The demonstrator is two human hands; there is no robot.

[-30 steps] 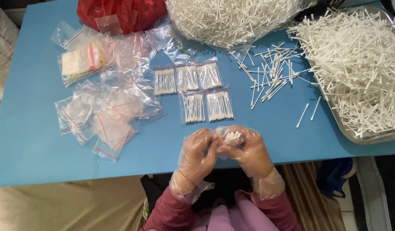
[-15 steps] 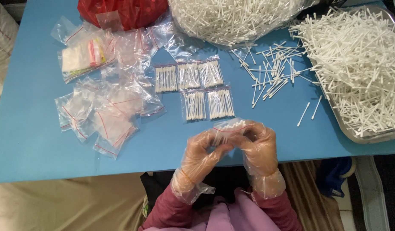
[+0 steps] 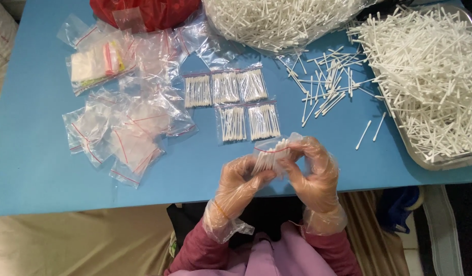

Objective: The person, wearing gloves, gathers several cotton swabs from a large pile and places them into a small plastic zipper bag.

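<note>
A small zip bag of cotton swabs (image 3: 271, 155), light and probably slippery, sits below the five filled bags (image 3: 231, 105), both gloved hands' fingers pinching its edges.

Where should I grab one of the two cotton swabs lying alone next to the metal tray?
Probably pinch the left swab at the middle of its thin stick, coming straight down from above. It lies flat on the blue table, slanted, apart from its neighbour and the tray, so fingers fit on both sides.
</note>
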